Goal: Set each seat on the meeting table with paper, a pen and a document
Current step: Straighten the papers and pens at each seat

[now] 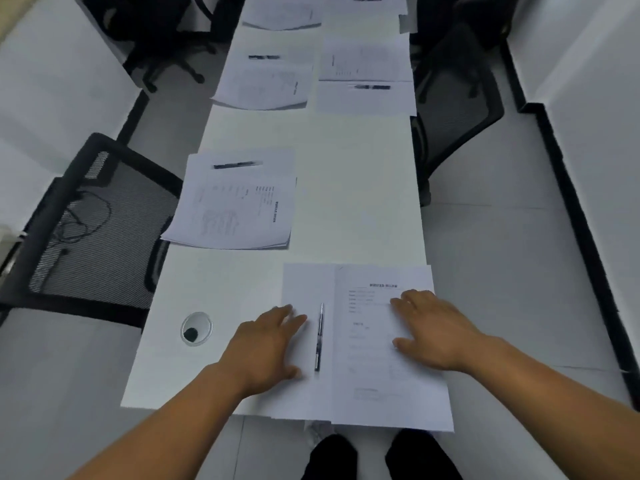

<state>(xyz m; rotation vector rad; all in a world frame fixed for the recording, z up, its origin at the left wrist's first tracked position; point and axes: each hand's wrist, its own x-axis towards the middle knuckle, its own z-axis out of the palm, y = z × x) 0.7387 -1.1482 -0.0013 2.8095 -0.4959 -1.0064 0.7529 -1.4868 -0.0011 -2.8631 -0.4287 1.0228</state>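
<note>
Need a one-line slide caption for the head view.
Both hands, left hand and right hand, flat on the nearest setting: pen on paper, document alongside, on the meeting table.

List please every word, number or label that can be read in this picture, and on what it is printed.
None can be read.
Nearest document: a heading and printed lines, too blurred.
Document at the left seat: printed lines, too blurred.
Farther documents: print too small.
Pens: no marking visible.
</note>
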